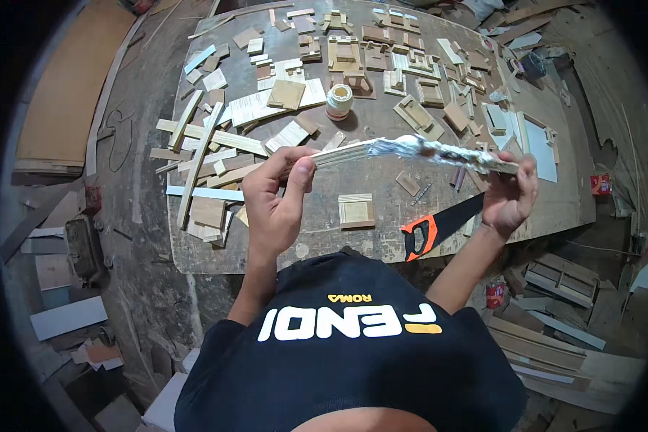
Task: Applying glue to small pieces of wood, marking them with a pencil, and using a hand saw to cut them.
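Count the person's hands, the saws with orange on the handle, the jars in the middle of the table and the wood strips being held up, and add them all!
Hands, left hand and right hand: 2
Saw: 1
Jar: 1
Held wood strip: 1
Total: 5

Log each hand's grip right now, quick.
Left hand: closed, pinching the left end of a thin wooden strip.
Right hand: closed, holding the strip's right end, beyond its ragged whitish stretch.
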`<action>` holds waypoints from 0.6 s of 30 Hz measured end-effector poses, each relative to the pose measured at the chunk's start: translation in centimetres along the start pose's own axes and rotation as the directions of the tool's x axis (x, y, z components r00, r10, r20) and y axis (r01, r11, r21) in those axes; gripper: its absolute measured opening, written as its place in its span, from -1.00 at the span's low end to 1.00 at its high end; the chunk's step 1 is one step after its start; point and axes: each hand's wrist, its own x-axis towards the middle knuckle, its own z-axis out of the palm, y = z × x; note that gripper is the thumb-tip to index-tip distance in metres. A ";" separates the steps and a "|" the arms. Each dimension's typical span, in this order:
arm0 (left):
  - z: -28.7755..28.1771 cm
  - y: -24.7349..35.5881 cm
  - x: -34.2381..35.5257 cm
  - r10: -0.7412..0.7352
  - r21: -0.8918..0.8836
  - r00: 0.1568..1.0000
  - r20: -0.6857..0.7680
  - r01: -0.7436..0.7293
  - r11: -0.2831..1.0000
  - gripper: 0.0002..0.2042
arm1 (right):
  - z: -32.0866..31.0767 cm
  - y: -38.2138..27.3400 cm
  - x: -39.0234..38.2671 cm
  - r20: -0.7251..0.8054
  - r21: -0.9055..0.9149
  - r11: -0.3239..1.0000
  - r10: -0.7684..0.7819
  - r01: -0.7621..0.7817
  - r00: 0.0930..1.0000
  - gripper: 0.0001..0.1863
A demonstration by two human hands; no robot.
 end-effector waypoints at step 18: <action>0.0 -0.2 0.1 -0.021 0.013 1.000 -0.022 0.022 1.000 -0.85 | -1.3 0.7 0.7 0.047 -0.067 0.998 -0.008 0.011 0.999 -0.82</action>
